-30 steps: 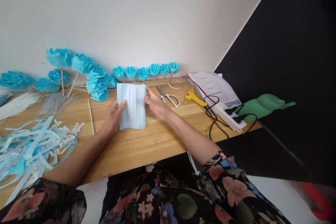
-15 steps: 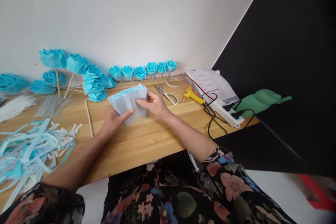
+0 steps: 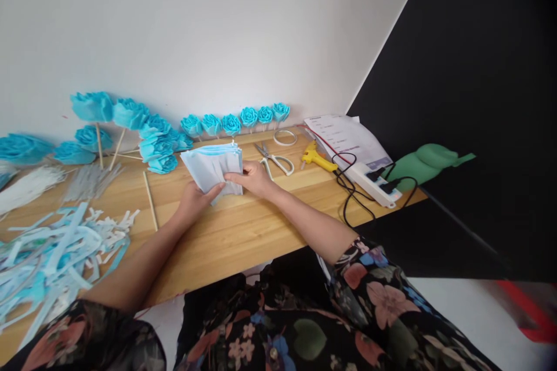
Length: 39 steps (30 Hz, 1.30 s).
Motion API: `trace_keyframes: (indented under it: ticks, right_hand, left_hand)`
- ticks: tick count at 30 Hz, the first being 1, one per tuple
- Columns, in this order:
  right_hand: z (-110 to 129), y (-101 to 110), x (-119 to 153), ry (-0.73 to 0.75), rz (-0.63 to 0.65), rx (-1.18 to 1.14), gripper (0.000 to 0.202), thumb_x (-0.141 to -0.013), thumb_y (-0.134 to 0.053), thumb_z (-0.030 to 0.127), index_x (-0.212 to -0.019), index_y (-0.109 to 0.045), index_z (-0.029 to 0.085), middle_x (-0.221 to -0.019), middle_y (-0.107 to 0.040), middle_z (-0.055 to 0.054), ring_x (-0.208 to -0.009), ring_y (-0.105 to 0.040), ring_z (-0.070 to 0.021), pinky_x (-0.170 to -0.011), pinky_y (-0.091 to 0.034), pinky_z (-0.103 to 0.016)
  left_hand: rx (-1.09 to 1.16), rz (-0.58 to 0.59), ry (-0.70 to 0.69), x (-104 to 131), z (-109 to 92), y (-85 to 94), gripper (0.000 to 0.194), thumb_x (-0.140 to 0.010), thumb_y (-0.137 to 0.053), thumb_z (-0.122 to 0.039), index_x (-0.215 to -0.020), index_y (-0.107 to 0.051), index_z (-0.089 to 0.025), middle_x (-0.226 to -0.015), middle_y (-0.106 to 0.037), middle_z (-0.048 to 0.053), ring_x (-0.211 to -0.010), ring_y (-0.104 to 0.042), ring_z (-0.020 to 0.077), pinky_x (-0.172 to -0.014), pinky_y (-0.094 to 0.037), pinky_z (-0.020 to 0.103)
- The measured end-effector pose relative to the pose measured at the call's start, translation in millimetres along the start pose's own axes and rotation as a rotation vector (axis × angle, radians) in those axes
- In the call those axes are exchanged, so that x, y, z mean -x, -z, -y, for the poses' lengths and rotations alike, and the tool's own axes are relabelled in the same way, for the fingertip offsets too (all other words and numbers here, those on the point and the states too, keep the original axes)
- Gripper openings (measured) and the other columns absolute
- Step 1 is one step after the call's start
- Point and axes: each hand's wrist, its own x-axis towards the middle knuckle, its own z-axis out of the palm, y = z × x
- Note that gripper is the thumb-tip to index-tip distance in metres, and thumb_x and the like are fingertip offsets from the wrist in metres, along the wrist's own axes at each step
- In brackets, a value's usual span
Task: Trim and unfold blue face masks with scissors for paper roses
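Both my hands grip a stack of thin white and light blue sheets, which look like face masks, held up above the wooden table. My left hand is closed on the lower left corner, its thumb across the front. My right hand pinches the right side, thumb on the front face and the other fingers hidden behind. Scissors with white handles lie just beyond my right hand. A thin wooden stick rests left of the stack.
Blue fabric roses line the wall, with larger ones at left. Cut strips and wire bundles cover the left side. At right are a white ring, yellow glue gun, power strip, papers and green roll.
The view has shifted slightly. The stack has tilted a little, so more of its layered upper edge shows, and both hands keep their hold on it.
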Motion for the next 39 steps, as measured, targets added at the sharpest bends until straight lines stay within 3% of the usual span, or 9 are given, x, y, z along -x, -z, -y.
trace_keyframes:
  ticks: [4, 8, 11, 17, 24, 28, 33, 36, 39]
  right_hand:
    - [3, -1, 0, 0.085, 0.029, -0.039, 0.029, -0.076, -0.071, 0.045, -0.085, -0.074, 0.018, -0.086, -0.071, -0.002, -0.086, -0.064, -0.0191, -0.078, -0.049, -0.029]
    - [8, 3, 0, 0.116, 0.076, -0.099, 0.045, -0.070, -0.078, 0.044, -0.107, -0.072, 0.019, -0.106, -0.073, -0.004, -0.102, -0.065, -0.0226, -0.090, -0.049, -0.033]
    - [10, 6, -1, 0.125, 0.049, -0.148, 0.046, -0.071, -0.077, 0.046, -0.107, -0.071, 0.018, -0.103, -0.072, -0.004, -0.096, -0.065, -0.0203, -0.087, -0.050, -0.030]
    - [11, 10, -3, 0.048, -0.096, -0.126, 0.039, -0.080, -0.066, 0.052, -0.087, -0.073, 0.015, -0.077, -0.066, 0.000, -0.072, -0.059, -0.0132, -0.063, -0.044, -0.023]
    - [13, 10, -3, 0.089, 0.081, -0.279, 0.053, -0.073, -0.075, 0.049, -0.114, -0.067, 0.018, -0.105, -0.069, -0.004, -0.092, -0.063, -0.0172, -0.079, -0.051, -0.027]
    - [1, 8, -6, 0.016, 0.075, -0.171, 0.045, -0.072, -0.075, 0.048, -0.103, -0.070, 0.015, -0.099, -0.070, -0.005, -0.089, -0.063, -0.0184, -0.075, -0.051, -0.028]
    - [-3, 9, -6, 0.075, 0.057, -0.107, 0.038, -0.076, -0.072, 0.045, -0.098, -0.071, 0.014, -0.101, -0.070, -0.005, -0.087, -0.062, -0.0167, -0.074, -0.048, -0.026]
    - [-1, 9, -3, 0.064, 0.092, -0.026, 0.037, -0.076, -0.071, 0.047, -0.089, -0.070, 0.013, -0.087, -0.068, -0.003, -0.078, -0.059, -0.0152, -0.069, -0.045, -0.025]
    - [-2, 10, -1, 0.050, 0.139, 0.021, 0.039, -0.077, -0.069, 0.051, -0.080, -0.068, 0.013, -0.074, -0.063, 0.000, -0.071, -0.056, -0.0136, -0.062, -0.041, -0.023]
  left_hand:
    - [-0.034, -0.024, -0.057, 0, 0, 1.5, 0.048, -0.064, -0.078, -0.052, -0.094, -0.072, -0.015, -0.100, -0.075, 0.012, -0.101, -0.067, 0.0351, -0.089, -0.055, 0.045]
    - [-0.042, -0.031, -0.053, 0, -3, 2.3, 0.043, -0.062, -0.078, -0.050, -0.088, -0.072, -0.017, -0.091, -0.075, 0.010, -0.101, -0.066, 0.0369, -0.086, -0.056, 0.045]
    - [-0.038, -0.030, -0.022, 0, -2, 1.9, 0.042, -0.062, -0.079, -0.049, -0.087, -0.072, -0.017, -0.090, -0.075, 0.011, -0.102, -0.067, 0.0371, -0.084, -0.057, 0.044]
    - [-0.054, 0.064, 0.038, 4, -3, 1.1, 0.051, -0.063, -0.079, -0.056, -0.093, -0.073, -0.015, -0.101, -0.075, 0.014, -0.099, -0.069, 0.0374, -0.088, -0.057, 0.048]
    - [0.022, 0.061, -0.046, 10, -17, -2.5, 0.067, -0.067, -0.074, -0.062, -0.110, -0.071, -0.011, -0.115, -0.071, 0.014, -0.112, -0.066, 0.0337, -0.097, -0.055, 0.044]
    - [-0.042, 0.062, -0.023, 5, -15, 0.8, 0.066, -0.065, -0.074, -0.062, -0.106, -0.073, -0.010, -0.109, -0.073, 0.015, -0.104, -0.069, 0.0345, -0.090, -0.058, 0.042]
    - [-0.146, 0.047, -0.094, -5, -3, 8.5, 0.060, -0.066, -0.071, -0.063, -0.099, -0.074, -0.013, -0.103, -0.075, 0.014, -0.095, -0.071, 0.0355, -0.081, -0.060, 0.043]
    - [-0.173, 0.062, -0.110, -8, 3, 9.5, 0.056, -0.065, -0.071, -0.064, -0.088, -0.075, -0.013, -0.096, -0.076, 0.015, -0.090, -0.072, 0.0362, -0.078, -0.060, 0.044]
    - [-0.167, 0.068, -0.111, -8, 5, 7.5, 0.058, -0.064, -0.073, -0.064, -0.091, -0.075, -0.012, -0.098, -0.075, 0.016, -0.094, -0.071, 0.0374, -0.081, -0.060, 0.046]
